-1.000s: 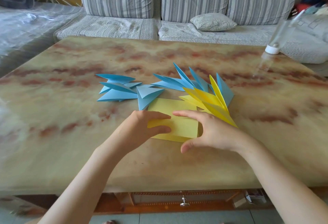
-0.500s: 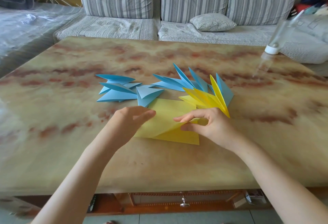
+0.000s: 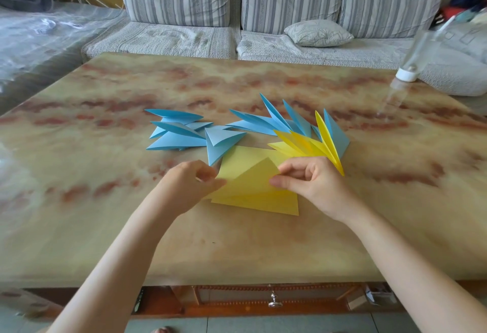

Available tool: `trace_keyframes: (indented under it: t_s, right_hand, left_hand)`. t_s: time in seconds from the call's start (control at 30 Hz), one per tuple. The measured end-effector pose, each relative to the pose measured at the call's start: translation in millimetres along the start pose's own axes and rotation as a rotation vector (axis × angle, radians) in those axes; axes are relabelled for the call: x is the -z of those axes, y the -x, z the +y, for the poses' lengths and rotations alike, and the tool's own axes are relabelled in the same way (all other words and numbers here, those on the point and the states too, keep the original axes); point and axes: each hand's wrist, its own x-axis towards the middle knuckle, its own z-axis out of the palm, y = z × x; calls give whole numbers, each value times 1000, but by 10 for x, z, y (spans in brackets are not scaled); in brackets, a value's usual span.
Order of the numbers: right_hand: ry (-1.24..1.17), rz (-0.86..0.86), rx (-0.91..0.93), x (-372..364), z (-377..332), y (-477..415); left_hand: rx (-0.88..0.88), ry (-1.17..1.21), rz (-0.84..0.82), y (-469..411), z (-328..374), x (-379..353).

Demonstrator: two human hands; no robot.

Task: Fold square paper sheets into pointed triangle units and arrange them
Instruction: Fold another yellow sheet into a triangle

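A yellow paper sheet (image 3: 253,187) lies on the marble table (image 3: 105,227) in front of me, half opened, with one flap lifted into a slanted triangle. My left hand (image 3: 192,185) pinches the sheet's left edge. My right hand (image 3: 313,182) pinches the raised flap at its right side between thumb and forefinger. Behind the sheet stand several finished pointed units: a blue group (image 3: 176,132) at the left, a single blue unit (image 3: 218,143), more blue ones (image 3: 276,122) in the middle, and yellow units (image 3: 311,143) fanned at the right.
A clear bottle (image 3: 411,69) with a white cap leans at the table's far right edge. A striped sofa (image 3: 237,11) with a small cushion (image 3: 319,32) runs along the back. A drawer knob (image 3: 274,302) shows below the table's near edge.
The folded yellow rectangle that both hands pressed flat has been opened. My right hand has lifted its flap up and leftward, and my left hand has shifted to the sheet's left edge.
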Motion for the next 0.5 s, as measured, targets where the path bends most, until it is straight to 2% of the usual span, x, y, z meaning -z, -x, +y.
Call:
trace_keyframes:
  t_s: [0.13, 0.27, 0.4, 0.5]
  right_hand:
    - [3, 81, -7, 8, 21, -26]
    - [-16, 50, -4, -18, 5, -14]
    - [3, -38, 21, -43, -36, 5]
    - [-19, -91, 12, -34, -38, 18]
  left_hand:
    - [124, 120, 112, -41, -6, 170]
    - [252, 141, -57, 2, 44, 130]
    - [253, 438, -49, 33, 135, 82]
    - [206, 562, -60, 35, 109, 82]
